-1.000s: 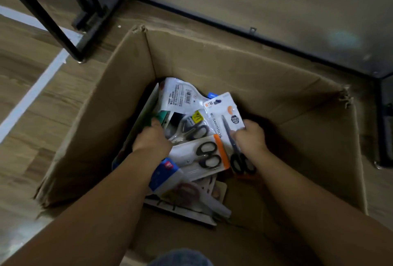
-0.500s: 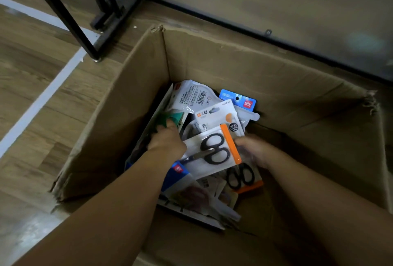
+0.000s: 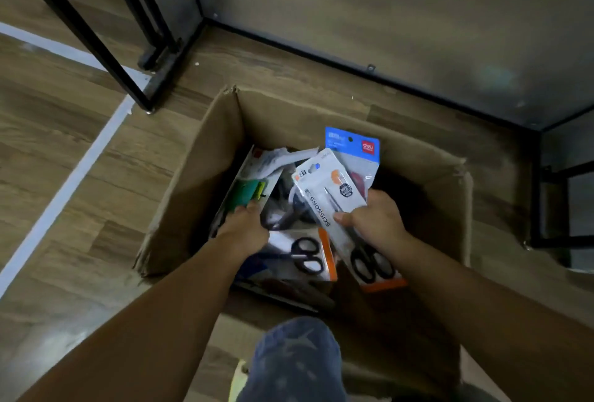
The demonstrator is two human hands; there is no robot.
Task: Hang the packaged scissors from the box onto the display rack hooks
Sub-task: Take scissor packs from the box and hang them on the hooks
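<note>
An open cardboard box (image 3: 205,157) stands on the floor and holds several packaged scissors. My right hand (image 3: 376,221) grips two packs together above the box: a white and orange pack with black-handled scissors (image 3: 334,205), and behind it a blue-topped pack (image 3: 352,144). My left hand (image 3: 246,229) reaches down into the left side of the box, fingers on a pack with a green card (image 3: 249,194). Another white and orange pack with black scissors (image 3: 308,257) lies flat in the box between my hands.
A black metal frame leg (image 3: 106,51) stands on the wooden floor to the upper left. A grey panel (image 3: 385,15) with a black lower edge runs behind the box. Another black frame (image 3: 546,208) is at the right. A blue-clad knee (image 3: 295,360) is at the bottom.
My right hand has lifted the white and orange pack together with the blue-topped pack up out of the pile. My left hand stays low in the box's left side.
</note>
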